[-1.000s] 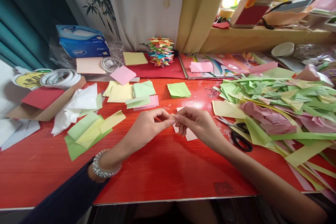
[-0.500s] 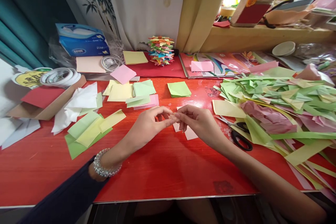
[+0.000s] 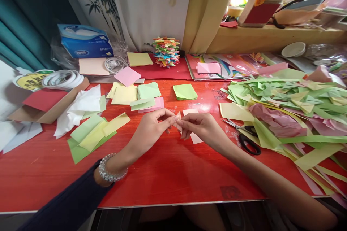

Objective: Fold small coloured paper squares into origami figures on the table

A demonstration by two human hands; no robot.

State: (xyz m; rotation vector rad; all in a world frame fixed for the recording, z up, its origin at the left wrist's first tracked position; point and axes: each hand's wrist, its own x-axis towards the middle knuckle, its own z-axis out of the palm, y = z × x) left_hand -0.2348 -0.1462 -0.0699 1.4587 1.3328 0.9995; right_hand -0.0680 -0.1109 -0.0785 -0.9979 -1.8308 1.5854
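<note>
A small folded piece of pale pink paper (image 3: 178, 120) is held up between both hands over the red table. My left hand (image 3: 153, 128), with a beaded bracelet (image 3: 111, 169) at its wrist, pinches the paper from the left. From the other side my right hand (image 3: 202, 126) grips it between thumb and forefinger. Pale pink paper pieces (image 3: 195, 138) lie on the table beneath and behind my right hand, partly hidden by it. Just beyond the hands sits a stack of lime green square paper (image 3: 185, 92).
Scissors (image 3: 245, 138) with black handles lie right of my right hand. Farther right is a heap of folded green paper pieces (image 3: 273, 94). Green and yellow sheets (image 3: 93, 135) lie left, near a cardboard box (image 3: 48, 110). A colourful paper tower (image 3: 166, 53) stands at the back.
The fingertips have moved slightly apart, and the folded paper between them shows more. My right hand has shifted slightly, uncovering more of the pink paper behind it.
</note>
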